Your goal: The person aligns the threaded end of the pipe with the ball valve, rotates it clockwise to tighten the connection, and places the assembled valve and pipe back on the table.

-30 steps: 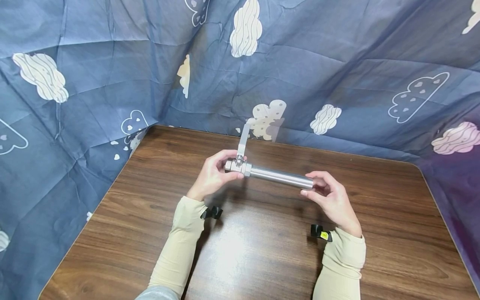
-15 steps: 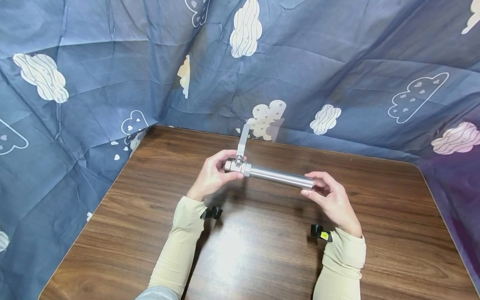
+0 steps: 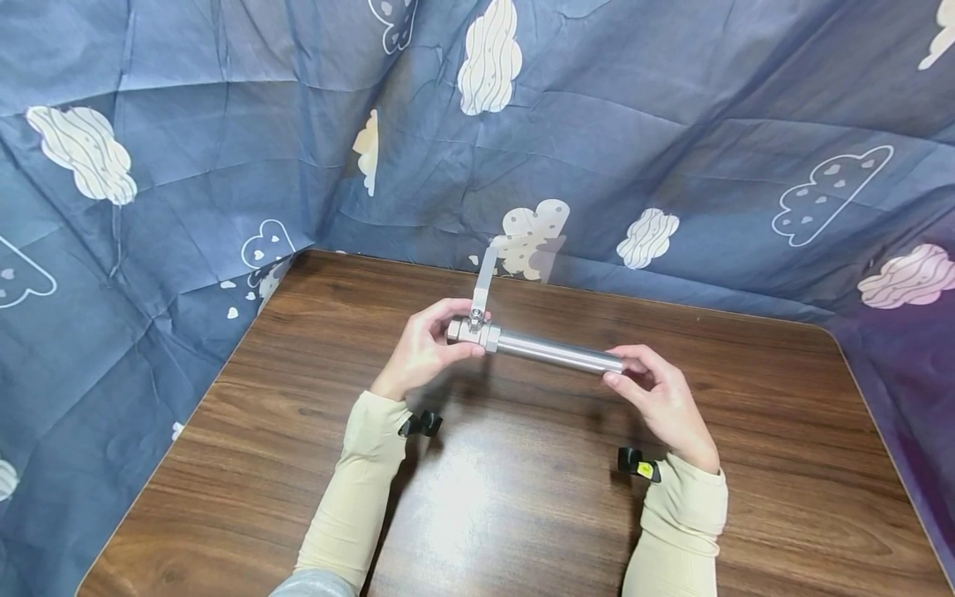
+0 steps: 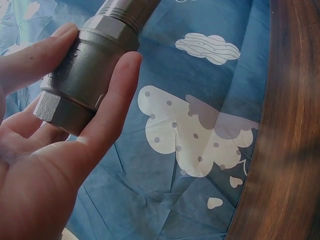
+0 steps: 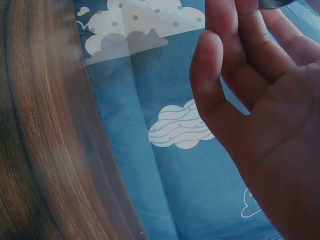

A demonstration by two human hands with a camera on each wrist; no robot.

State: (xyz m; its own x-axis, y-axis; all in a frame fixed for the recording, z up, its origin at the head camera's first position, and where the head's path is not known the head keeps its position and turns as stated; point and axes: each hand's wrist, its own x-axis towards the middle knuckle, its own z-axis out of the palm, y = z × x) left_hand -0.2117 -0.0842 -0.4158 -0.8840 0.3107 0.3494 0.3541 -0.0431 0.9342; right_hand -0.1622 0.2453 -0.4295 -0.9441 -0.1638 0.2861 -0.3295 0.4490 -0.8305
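Note:
A steel ball valve point(image 3: 470, 332) with a long flat lever point(image 3: 486, 278) is joined to a straight steel pipe point(image 3: 555, 350). My left hand point(image 3: 419, 351) grips the valve body, thumb on the near side and fingers behind. In the left wrist view, screw threads point(image 4: 122, 14) show between the valve's hex collar and the pipe. My right hand point(image 3: 664, 396) pinches the pipe's right end between thumb and fingers. Only a sliver of the pipe's end point(image 5: 276, 3) shows at the top of the right wrist view. The lever points away from me, toward the back.
Beneath both hands lies a brown wood-grain table point(image 3: 515, 464) with a bright glare patch. Blue cloth point(image 3: 597, 149) with printed clouds hangs behind it and at both sides. Black camera mounts point(image 3: 429, 423) sit at the wrists.
My right thumb and fingers have shifted slightly on the pipe's end, which tips up a little. The left hand and the valve stay in place.

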